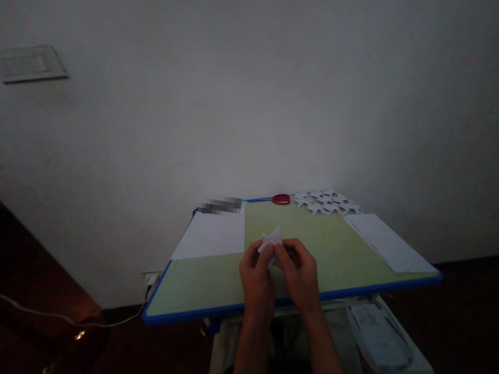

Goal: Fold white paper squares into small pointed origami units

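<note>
A small piece of folded white paper [273,237] with pointed corners is held up over the front part of the green tabletop [318,233]. My left hand [258,273] pinches it from the left, thumb on the near side. From the right, my right hand [299,273] grips the same paper, its thumb and fingers closed near the left thumb. The paper's lower part is hidden behind my thumbs. At the table's back right lies a group of several similar folded white paper pieces [327,202].
Red-handled scissors [281,199] lie at the back edge. A white sheet [213,232] covers the table's left, and a paper stack [393,243] its right. Behind stands a wall [266,88]. An open drawer [388,344] juts out at the lower right. A cable [51,314] runs at left.
</note>
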`<state>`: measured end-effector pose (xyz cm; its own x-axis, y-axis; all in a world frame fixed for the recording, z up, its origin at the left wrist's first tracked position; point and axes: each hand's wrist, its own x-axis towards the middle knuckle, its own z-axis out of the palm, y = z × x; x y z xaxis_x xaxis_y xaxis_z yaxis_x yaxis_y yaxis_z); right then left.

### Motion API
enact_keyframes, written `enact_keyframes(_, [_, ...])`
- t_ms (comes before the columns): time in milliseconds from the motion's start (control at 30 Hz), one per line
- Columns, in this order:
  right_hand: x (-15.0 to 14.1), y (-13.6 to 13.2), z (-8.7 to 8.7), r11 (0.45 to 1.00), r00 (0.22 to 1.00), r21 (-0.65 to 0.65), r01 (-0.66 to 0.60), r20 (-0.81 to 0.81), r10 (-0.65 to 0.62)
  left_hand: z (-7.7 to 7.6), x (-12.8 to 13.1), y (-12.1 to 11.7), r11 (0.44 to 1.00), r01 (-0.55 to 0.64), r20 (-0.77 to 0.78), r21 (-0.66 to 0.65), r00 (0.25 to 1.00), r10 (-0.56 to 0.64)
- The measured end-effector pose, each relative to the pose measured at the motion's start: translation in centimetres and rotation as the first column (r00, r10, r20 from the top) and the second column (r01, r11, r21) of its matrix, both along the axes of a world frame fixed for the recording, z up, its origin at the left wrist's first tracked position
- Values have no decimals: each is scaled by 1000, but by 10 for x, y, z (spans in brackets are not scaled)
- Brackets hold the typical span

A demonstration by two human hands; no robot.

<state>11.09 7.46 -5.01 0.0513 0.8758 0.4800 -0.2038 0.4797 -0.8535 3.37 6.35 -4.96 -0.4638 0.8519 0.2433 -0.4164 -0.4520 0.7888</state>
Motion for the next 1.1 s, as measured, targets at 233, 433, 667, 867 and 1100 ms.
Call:
enact_keyframes(233, [1,-2,0,998,999,53,35,23,-37,2,0,-4,999,17,32,37,999,-19])
enact_keyframes(433, [1,-2,-1,998,999,47,46,24,-47,4,1,-5,999,43,81,19,996,-44])
enact_keyframes(667, [1,-3,0,997,998,63,42,40,-44,7,2,-7,999,28,68,28,997,-29])
enact_keyframes(867, [2,-5,3,995,997,93,37,57,-43,9,0,-8,998,51,120,33,991,-54])
enact_keyframes(1100, [4,-6,2,995,998,101,15,54,-20,9,-3,-10,992,95,168,82,980,-107])
